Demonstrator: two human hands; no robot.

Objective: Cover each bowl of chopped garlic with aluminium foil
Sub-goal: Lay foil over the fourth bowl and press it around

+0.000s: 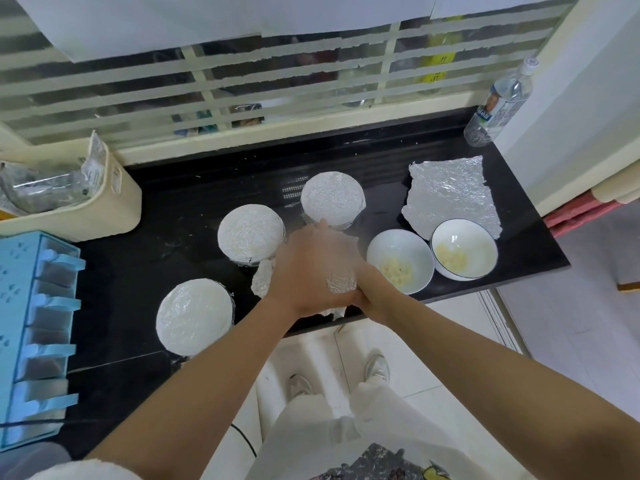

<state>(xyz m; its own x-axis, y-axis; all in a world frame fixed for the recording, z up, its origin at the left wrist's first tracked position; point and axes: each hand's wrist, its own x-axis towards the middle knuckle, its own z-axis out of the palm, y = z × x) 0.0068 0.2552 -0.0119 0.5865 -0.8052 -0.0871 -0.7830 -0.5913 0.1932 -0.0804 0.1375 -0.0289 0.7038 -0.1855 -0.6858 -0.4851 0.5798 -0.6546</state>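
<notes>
Three foil-covered bowls stand on the black counter [173, 209]: one at the back [332, 199], one in the middle [251, 233], one front left [194, 315]. Both my hands are on a fourth bowl at the front edge, which is wrapped in crumpled foil [341, 282] and mostly hidden. My left hand [308, 271] lies flat on top and presses the foil down. My right hand [370, 289] wraps the foil at the bowl's right side, its fingers partly hidden. To the right, two open white bowls [398, 244] [464, 237] hold chopped garlic [396, 271]. A loose foil sheet [450, 192] lies behind them.
A water bottle [498, 105] stands in the back right corner. A cream bin [69, 202] with plastic wrappers sits at back left, and a blue rack [34, 327] runs along the left side. The counter's front edge passes under my wrists.
</notes>
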